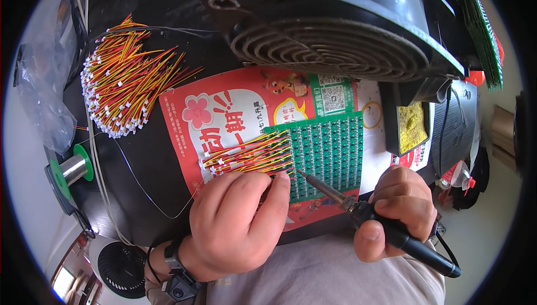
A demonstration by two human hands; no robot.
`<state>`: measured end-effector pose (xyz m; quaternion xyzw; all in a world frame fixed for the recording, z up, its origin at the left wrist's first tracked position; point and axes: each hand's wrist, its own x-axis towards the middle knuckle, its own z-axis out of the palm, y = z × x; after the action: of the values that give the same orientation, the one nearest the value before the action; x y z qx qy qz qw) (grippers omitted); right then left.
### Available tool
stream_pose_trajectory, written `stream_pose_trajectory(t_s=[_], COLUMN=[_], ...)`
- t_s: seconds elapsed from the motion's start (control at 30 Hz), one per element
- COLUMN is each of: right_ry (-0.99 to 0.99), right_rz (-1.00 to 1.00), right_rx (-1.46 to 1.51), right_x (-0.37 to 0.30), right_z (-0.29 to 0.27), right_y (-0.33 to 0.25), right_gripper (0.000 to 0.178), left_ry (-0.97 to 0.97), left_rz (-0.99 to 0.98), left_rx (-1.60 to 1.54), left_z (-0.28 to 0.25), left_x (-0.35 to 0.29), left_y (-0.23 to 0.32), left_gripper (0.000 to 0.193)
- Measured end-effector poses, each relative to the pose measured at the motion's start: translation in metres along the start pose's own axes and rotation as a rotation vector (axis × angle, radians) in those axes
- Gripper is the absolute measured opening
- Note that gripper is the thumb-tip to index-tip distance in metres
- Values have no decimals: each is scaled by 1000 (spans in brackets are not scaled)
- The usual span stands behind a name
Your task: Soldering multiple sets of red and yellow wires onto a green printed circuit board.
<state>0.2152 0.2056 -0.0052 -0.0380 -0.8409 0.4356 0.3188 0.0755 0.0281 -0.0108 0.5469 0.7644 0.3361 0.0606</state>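
Observation:
My right hand [400, 210] grips the black handle of a soldering iron [386, 226]. The iron's tip points left and meets, or nearly meets, the green circuit board panel [327, 154] near a row of wires. My left hand [238, 221] is closed at the panel's left edge, finger and thumb pinched; what they hold is hidden. A thin strand of solder wire [146, 184] runs from a spool [72, 169] to beneath this hand. Several red and yellow wire leads [246, 156] with white connectors lie side by side, their bare ends on the panel's left columns.
A large pile of similar leads [126, 78] lies at the far left. A black fan [330, 31] with a round grille stands behind the panel. Under the panel lies a red printed sheet [187, 120]. To the right are a tray of yellow sponge [413, 128] and stacked green boards [484, 39].

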Motion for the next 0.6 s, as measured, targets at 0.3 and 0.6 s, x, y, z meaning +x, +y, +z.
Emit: stream_pose_trajectory(t_s=[0.3, 0.6], right_ry=[-39, -39], right_rz=[14, 21], right_rx=[-9, -4], right_x=[3, 3], right_z=[0, 1], right_y=[-1, 0], right_gripper=[32, 33], left_ry=[-4, -25], left_rz=[-14, -22], left_rx=[12, 18], left_z=[0, -1], left_x=[1, 1], left_y=[1, 1], left_gripper=[25, 25])
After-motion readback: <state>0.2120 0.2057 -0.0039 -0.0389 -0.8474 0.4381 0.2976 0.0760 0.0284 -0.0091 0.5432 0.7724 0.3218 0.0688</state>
